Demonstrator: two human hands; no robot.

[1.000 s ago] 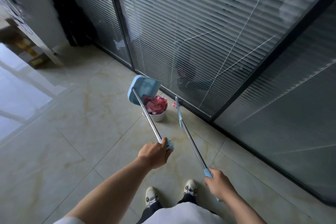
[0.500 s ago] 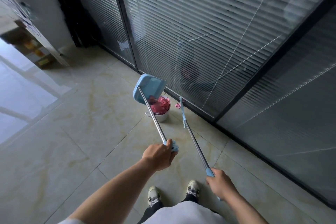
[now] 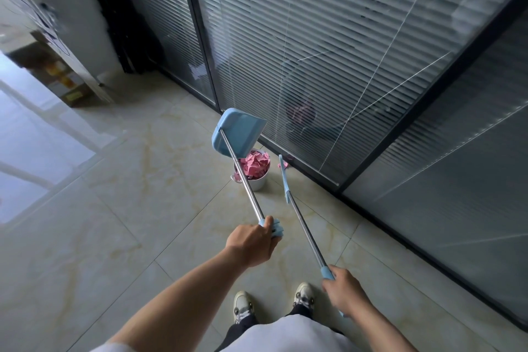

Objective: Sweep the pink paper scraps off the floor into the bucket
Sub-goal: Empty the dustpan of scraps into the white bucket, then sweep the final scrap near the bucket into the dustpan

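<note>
Pink paper scraps (image 3: 255, 164) fill the single white bucket (image 3: 258, 182) to its brim; the bucket stands on the tiled floor (image 3: 120, 208) close to the glass partition's dark bottom rail (image 3: 314, 173). One more pink scrap (image 3: 281, 165) lies on the floor just right of the bucket, beside the broom's far end and near the rail.

Two long-handled tools are in play. One blue dustpan (image 3: 238, 131) hangs tipped in the air above the bucket's left rim, its open mouth towards the glass, with its metal shaft crossing in front of the bucket. The left hand (image 3: 251, 240) has its fingers curled tight round the blue grip at the shaft's near end. One broom (image 3: 303, 226), seen as a thin metal pole with a blue strip at the far end, slants down to the floor right of the bucket. The right hand (image 3: 343, 291) wraps its fingers round the broom's blue handle end.

Floor lies open to the left and towards the camera, a wide run of pale veined tiles; to the right the glass wall with its slatted blinds (image 3: 328, 37) closes the way. Two pale shoes (image 3: 244, 306) stand at the bottom edge. A cabinet (image 3: 57, 46) stands at far left, holding boxes whose labels are too blurred to read. No writing can be made out on the tools or the bucket.
</note>
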